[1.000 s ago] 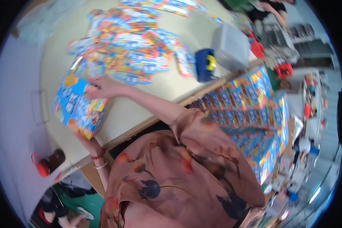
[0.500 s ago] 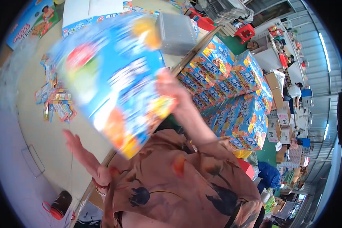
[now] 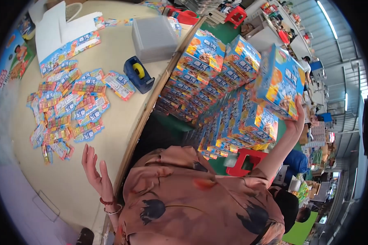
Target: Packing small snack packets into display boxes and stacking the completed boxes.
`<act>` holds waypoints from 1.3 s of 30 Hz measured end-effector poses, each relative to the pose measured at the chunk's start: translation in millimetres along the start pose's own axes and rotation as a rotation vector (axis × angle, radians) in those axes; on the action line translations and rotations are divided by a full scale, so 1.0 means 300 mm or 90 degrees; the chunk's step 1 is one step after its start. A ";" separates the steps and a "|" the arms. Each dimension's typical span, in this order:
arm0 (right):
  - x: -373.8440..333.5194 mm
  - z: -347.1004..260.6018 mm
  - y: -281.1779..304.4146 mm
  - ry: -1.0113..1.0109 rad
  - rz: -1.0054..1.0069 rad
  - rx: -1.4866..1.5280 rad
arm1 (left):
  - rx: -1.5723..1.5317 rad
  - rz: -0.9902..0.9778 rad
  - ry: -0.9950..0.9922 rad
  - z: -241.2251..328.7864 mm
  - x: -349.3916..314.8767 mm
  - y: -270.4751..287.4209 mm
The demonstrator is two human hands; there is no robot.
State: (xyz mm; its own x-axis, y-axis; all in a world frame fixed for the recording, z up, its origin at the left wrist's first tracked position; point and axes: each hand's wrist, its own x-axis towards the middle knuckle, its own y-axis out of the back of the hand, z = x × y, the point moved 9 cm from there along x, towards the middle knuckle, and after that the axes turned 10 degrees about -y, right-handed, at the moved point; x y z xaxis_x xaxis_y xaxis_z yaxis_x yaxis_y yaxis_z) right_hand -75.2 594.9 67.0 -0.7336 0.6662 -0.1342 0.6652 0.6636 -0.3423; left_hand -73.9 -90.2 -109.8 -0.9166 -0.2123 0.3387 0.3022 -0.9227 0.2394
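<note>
At the left, a heap of small, flat, bright-printed packets with blue-and-white headers [image 3: 69, 106] lies loose on the cream-topped counter [image 3: 26, 179], below a folded white cardboard piece with a blue printed edge [image 3: 49, 38]; these packets are not boxed, so some work seems left. Just below the heap, the left hand [image 3: 96, 175] is raised with its grip empty, fingers spread apart and touching no packet. Further right, a blue tape dispenser with a yellow core [image 3: 139, 75] stands near a stack of clear plastic containers [image 3: 154, 38]. Beyond the wooden edge, blue, orange-trimmed printed cardboard boxes [image 3: 204, 55] stand piled in rows several layers high; judging by that pile, much is done. At the right, one matching blue rectangular cardboard box with orange fruit print [image 3: 284, 77] is held tilted beside the pile, apart from the counter, seemingly closed and not yet set down; whether it touches the boxes behind it, I cannot tell. The right hand [image 3: 295, 120] has its grip clamped on that box's lower end.
</note>
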 end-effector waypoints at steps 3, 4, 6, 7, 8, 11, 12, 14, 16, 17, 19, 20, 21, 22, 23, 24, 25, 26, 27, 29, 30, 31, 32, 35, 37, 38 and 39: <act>-0.029 -0.016 0.094 -0.001 0.027 0.013 | 0.019 -0.002 0.024 -0.021 0.024 0.011; -0.028 -0.007 0.104 -0.012 0.012 0.017 | 0.021 -0.003 0.006 -0.013 0.032 0.018; -0.058 0.014 0.087 0.013 0.016 0.027 | 0.030 -0.016 -0.006 -0.013 0.058 0.004; -0.072 0.030 0.067 0.008 0.010 0.038 | 0.019 -0.020 -0.011 -0.007 0.077 -0.017; -0.100 0.050 0.029 -0.014 0.012 0.030 | 0.007 -0.028 -0.016 -0.003 0.093 -0.039; -0.127 0.150 -0.038 -0.067 -0.001 0.003 | -0.044 -0.049 -0.047 0.005 0.100 -0.106; -0.158 0.201 -0.112 -0.083 0.010 -0.057 | -0.014 -0.067 -0.052 0.019 0.099 -0.126; -0.170 0.322 -0.170 -0.119 -0.084 -0.182 | -0.006 -0.113 -0.062 0.045 0.096 -0.170; -0.293 0.432 -0.381 -0.223 -0.199 -0.281 | 0.004 -0.134 -0.065 0.064 0.089 -0.193; -0.324 0.468 -0.410 -0.238 -0.200 -0.370 | 0.011 -0.144 -0.065 0.060 0.083 -0.204; -0.371 0.513 -0.440 -0.259 -0.198 -0.470 | 0.016 -0.167 -0.061 0.052 0.080 -0.219; -0.399 0.521 -0.445 -0.267 -0.193 -0.482 | 0.025 -0.176 -0.059 0.045 0.074 -0.218; -0.412 0.503 -0.472 -0.241 -0.203 -0.486 | 0.032 -0.185 -0.059 0.040 0.069 -0.218; -0.407 0.501 -0.470 -0.221 -0.206 -0.522 | 0.028 -0.199 -0.057 0.037 0.066 -0.221; -0.390 0.496 -0.473 -0.197 -0.215 -0.560 | 0.028 -0.195 -0.042 0.029 0.067 -0.222; -0.383 0.493 -0.467 -0.224 -0.196 -0.538 | 0.028 -0.191 -0.027 0.023 0.066 -0.227; -0.379 0.484 -0.452 -0.224 -0.188 -0.539 | 0.013 -0.172 -0.013 0.018 0.065 -0.231; -0.363 0.475 -0.438 -0.226 -0.167 -0.527 | 0.009 -0.174 -0.015 0.015 0.068 -0.244; -0.349 0.464 -0.423 -0.228 -0.149 -0.514 | 0.012 -0.186 -0.017 0.011 0.070 -0.259; -0.325 0.424 -0.394 -0.191 -0.127 -0.483 | 0.014 -0.201 -0.020 0.002 0.073 -0.282; -0.312 0.413 -0.370 -0.195 -0.102 -0.466 | 0.005 -0.205 -0.027 0.001 0.075 -0.295; -0.301 0.407 -0.367 -0.183 -0.121 -0.424 | -0.003 -0.208 -0.034 0.002 0.080 -0.306; -0.304 0.395 -0.372 -0.170 -0.100 -0.432 | -0.003 -0.212 -0.034 0.003 0.080 -0.315; -0.300 0.383 -0.361 -0.150 -0.060 -0.460 | 0.006 -0.221 -0.052 0.010 0.083 -0.330; -0.303 0.385 -0.369 -0.147 -0.054 -0.477 | 0.009 -0.230 -0.061 0.010 0.083 -0.338; -0.301 0.390 -0.369 -0.149 -0.064 -0.471 | 0.006 -0.230 -0.062 0.009 0.083 -0.338; -0.299 0.398 -0.366 -0.151 -0.074 -0.464 | 0.010 -0.230 -0.051 0.002 0.082 -0.336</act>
State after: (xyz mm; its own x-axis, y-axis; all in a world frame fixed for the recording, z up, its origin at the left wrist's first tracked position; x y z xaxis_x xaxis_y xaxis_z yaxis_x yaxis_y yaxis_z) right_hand -99.0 421.6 5.6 -0.7597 0.5430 -0.3579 0.4461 0.8355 0.3207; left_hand -126.7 -2.1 -125.1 -0.9416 0.1524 0.3004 -0.0322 -0.9285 0.3699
